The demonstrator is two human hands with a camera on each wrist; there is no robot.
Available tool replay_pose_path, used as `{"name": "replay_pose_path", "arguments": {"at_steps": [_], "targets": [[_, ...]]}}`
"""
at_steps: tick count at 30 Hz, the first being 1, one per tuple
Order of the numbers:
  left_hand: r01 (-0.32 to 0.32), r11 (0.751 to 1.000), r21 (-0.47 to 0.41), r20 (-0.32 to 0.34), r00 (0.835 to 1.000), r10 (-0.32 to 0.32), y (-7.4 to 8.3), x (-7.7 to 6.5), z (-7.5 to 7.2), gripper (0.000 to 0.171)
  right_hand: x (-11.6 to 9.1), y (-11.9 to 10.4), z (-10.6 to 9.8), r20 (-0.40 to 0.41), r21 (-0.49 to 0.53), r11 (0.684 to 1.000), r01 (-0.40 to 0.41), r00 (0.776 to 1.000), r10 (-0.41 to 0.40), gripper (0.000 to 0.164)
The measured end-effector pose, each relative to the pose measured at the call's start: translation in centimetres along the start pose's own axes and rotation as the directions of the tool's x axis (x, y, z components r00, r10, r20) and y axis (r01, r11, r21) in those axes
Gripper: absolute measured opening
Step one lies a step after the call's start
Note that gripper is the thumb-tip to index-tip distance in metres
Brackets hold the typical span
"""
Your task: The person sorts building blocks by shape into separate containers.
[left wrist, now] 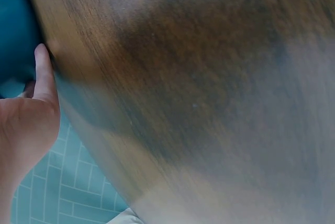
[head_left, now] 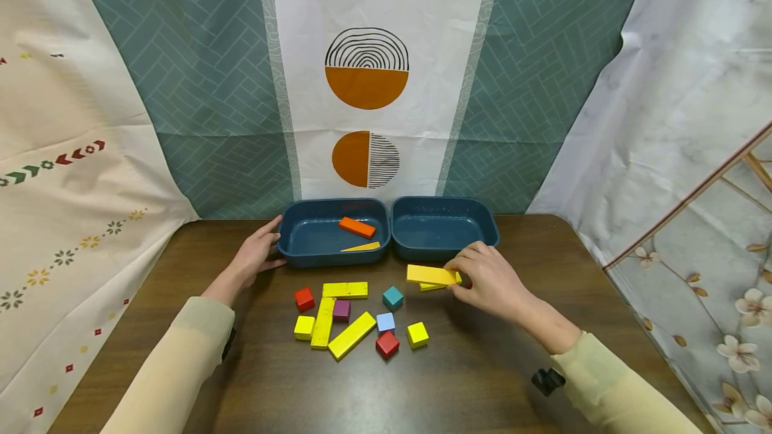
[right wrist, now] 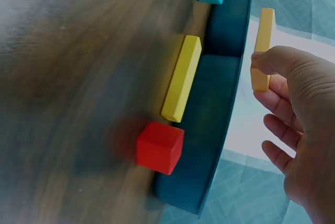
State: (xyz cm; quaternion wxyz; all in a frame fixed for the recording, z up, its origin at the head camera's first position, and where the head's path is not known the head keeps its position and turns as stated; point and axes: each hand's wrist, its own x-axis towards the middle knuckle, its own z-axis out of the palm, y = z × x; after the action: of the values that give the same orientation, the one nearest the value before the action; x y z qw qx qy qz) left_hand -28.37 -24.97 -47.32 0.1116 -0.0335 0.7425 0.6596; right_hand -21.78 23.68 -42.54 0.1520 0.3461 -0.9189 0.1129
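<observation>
Between its thumb and fingers, my right hand pinches a yellow-orange rectangular block, raised in front of the right blue tray. Below it lies a yellow block, partly covered in the head view. A red cube beside that block shows only in the right wrist view. My left hand touches the left end of the left blue tray with extended fingers. Inside that tray are an orange block and a thin yellow-orange piece.
Yellow blocks lie mid-table with a purple cube, a teal cube, a light blue cube, red cubes and yellow cubes. A patterned curtain hangs behind the wooden table.
</observation>
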Motion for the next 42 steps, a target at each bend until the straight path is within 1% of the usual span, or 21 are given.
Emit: {"name": "replay_pose_path", "arguments": {"at_steps": [8,17,33,38,42], "targets": [[0.001,1.0,-0.021,0.001,1.0,-0.001,-0.3,0.4,-0.1,0.057,1.7,0.0,-0.8,-0.013,-0.02,1.0,0.019,1.0,-0.02,0.027],[-0.011,1.0,-0.003,-0.005,1.0,0.011,-0.1,0.1,0.2,0.057,4.0,0.2,-1.2,-0.032,-0.032,0.999,0.011,0.999,-0.012,0.026],[-0.012,1.0,0.001,-0.006,1.0,0.012,-0.1,0.2,0.1,0.057,8.4,-0.9,-1.1,-0.057,-0.013,1.0,-0.008,0.998,0.007,0.026],[-0.011,1.0,0.0,-0.01,1.0,0.011,-0.1,0.2,0.1,0.057,9.7,-1.1,-0.7,-0.038,-0.01,0.999,-0.04,0.999,0.039,0.025],[-0.006,1.0,0.0,-0.011,1.0,0.006,-0.1,0.1,0.1,0.057,10.8,-1.3,-0.4,-0.025,-0.02,0.999,-0.051,0.998,0.05,0.025]]}}
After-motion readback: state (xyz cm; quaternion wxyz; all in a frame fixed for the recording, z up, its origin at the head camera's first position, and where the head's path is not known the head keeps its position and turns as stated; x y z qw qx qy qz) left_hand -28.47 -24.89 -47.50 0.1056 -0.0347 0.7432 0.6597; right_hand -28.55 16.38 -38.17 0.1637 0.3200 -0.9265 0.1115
